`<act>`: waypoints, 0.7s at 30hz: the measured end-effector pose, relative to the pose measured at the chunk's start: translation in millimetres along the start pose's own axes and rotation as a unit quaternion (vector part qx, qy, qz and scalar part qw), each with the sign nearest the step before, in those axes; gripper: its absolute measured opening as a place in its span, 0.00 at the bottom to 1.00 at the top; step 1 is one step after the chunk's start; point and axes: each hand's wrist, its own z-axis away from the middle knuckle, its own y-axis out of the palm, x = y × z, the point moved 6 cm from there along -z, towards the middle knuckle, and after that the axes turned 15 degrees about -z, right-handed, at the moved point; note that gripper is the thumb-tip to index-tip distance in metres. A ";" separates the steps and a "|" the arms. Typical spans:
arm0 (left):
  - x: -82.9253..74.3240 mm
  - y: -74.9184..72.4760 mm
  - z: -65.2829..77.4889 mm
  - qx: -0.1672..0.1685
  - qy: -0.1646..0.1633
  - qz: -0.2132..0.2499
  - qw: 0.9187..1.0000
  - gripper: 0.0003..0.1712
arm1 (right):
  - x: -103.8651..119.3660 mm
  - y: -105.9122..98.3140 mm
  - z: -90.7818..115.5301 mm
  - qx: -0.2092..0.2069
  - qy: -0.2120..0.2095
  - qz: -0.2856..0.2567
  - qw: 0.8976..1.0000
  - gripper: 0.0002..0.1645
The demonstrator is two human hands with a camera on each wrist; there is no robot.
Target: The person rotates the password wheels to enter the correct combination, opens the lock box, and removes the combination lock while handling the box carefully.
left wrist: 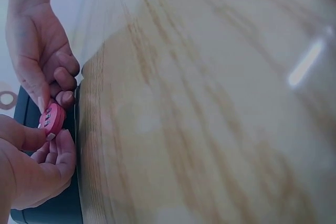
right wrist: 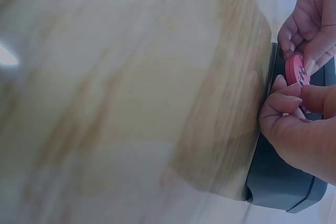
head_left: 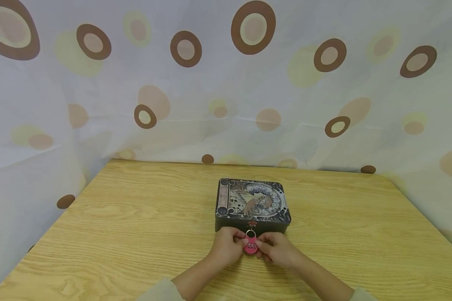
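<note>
The pink padlock (head_left: 250, 246) is pinched from both sides, its left edge held between the thumb and fingers of the left hand (head_left: 226, 246) and its right edge between the thumb and fingers of the right hand (head_left: 279, 250). It is held upright just in front of the box (head_left: 254, 201), with its metal shackle (head_left: 250, 232) uppermost, close beneath the red clasp (head_left: 252, 224); whether the shackle is passed through the clasp cannot be told. The work is set on a wooden table (head_left: 135, 234) with pale yellow grain, and a streak of light is reflected in its glossy top in both wrist views. The table is backed and flanked by a white sheet (head_left: 196, 92), creased in places and patterned with brown, peach and yellow ovals, eight brown rings being counted among them in the head view. One container is seen: the box, dark-sided, with rounded corners and an ornate printed lid (head_left: 260, 198), which is down, so that the contents are hidden. One padlock is counted, with three dials (head_left: 252, 246) on its face, along with one clasp, two hands and two light sleeves (head_left: 163, 291) at the lower edge.
</note>
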 end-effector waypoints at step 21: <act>-0.5 -0.4 0.8 0.001 -0.013 0.002 1.000 0.04 | 1.5 3.2 -1.1 0.022 0.000 0.002 1.000 0.10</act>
